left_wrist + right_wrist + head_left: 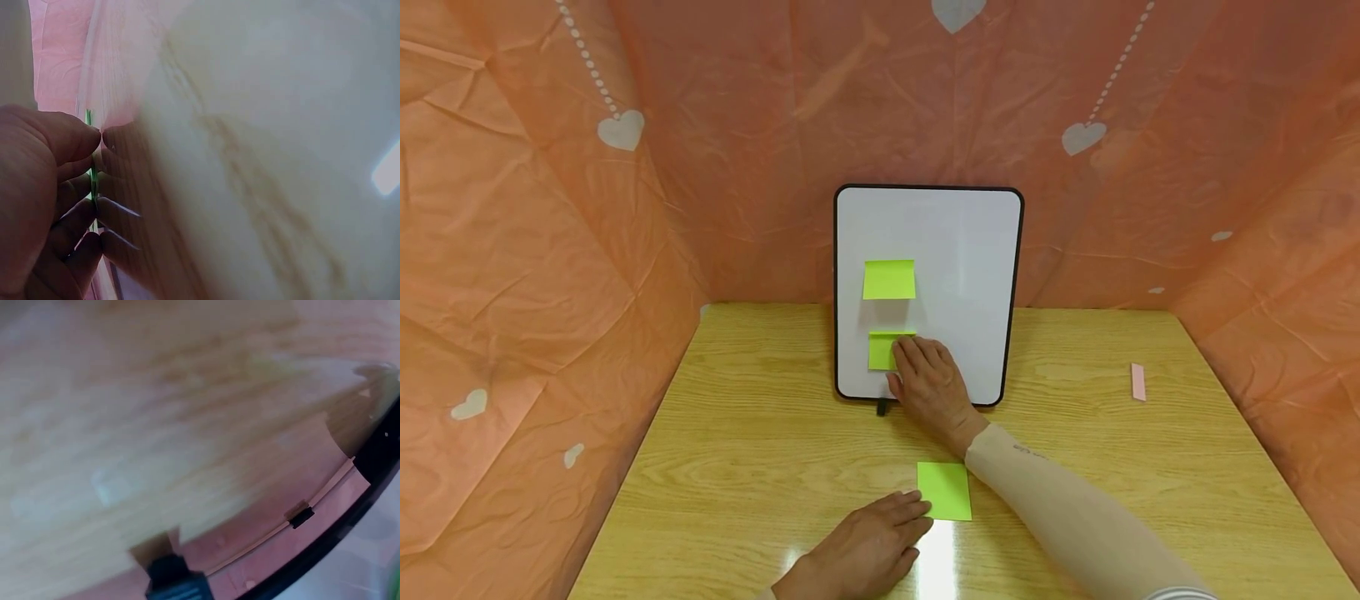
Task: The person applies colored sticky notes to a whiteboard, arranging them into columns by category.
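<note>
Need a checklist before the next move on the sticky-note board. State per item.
1. Whiteboard standing on the table: ok.
2. Upper green note on the board: ok.
3. Lower green note free of the right hand: not ok, fingers cover its right part.
4. Lower note firmly stuck: cannot tell.
5. Left hand at the green note on the table: ok, fingers at its lower left corner.
6. Pink strip apart from both hands: ok.

– Head view?
– From above, facing forward and down at table (737, 467) and whiteboard (962, 275).
– The wrists?
– Low, close over the table; the right shares the whiteboard's edge with the head view.
</note>
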Available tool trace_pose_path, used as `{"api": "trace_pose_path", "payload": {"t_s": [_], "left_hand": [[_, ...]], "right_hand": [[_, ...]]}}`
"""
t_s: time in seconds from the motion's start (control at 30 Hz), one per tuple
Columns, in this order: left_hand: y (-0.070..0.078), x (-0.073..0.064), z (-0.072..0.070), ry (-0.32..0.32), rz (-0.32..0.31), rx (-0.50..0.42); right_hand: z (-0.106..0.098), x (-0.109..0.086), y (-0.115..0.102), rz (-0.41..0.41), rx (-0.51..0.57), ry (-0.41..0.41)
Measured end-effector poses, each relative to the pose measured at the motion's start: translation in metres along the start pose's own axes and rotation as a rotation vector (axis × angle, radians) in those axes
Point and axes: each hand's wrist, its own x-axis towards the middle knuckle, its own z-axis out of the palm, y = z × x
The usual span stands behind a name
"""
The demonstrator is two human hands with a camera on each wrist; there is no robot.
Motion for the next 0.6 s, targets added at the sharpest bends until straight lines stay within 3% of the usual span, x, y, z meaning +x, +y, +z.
{"api": "trace_pose_path", "payload": {"t_s": [0.2,0.43,0.6], "left_hand": [[0.0009,0.0004,-0.0003,0.01,0.002,0.013],[0.0013,0.0009,-0.0008,0.008,0.005,0.013],[0.0001,0.0008,-0.0011,0.025,-0.004,0.003]], "right_hand": [[-0.0014,0.0007,0.0032,0.02,-0.049,-0.059],[0.0012,-0.0002,0.0054,0.018,-0.058,-0.022],[0.0001,-0.0019,0.0044,0.019,-0.05,-0.054]]}}
